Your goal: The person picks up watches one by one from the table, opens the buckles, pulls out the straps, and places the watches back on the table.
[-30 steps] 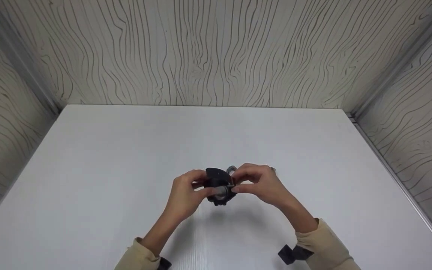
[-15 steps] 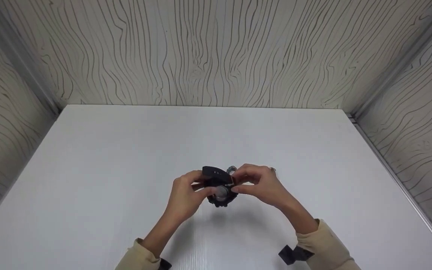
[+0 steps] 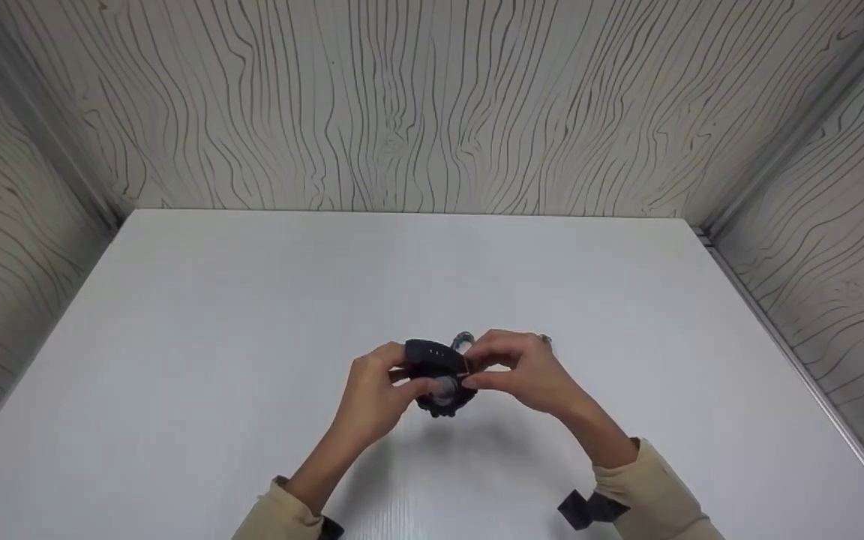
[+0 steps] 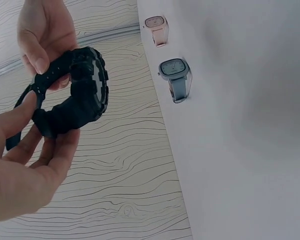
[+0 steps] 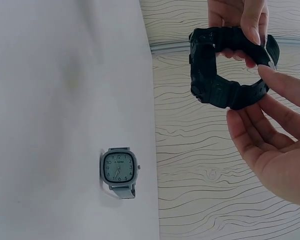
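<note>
A person's right hand point(image 5: 280, 162) and left hand point(image 5: 252, 21) grip the strap of a bulky black watch point(image 5: 203, 65), the band curved into a loop with the case at its left side. Near them, a blue-gray watch point(image 5: 119, 168) with a rounded-square, numbered dial rests face up on a white surface point(image 5: 35, 150) beside a panel point(image 5: 190, 195) patterned with wood-grain lines.
</note>
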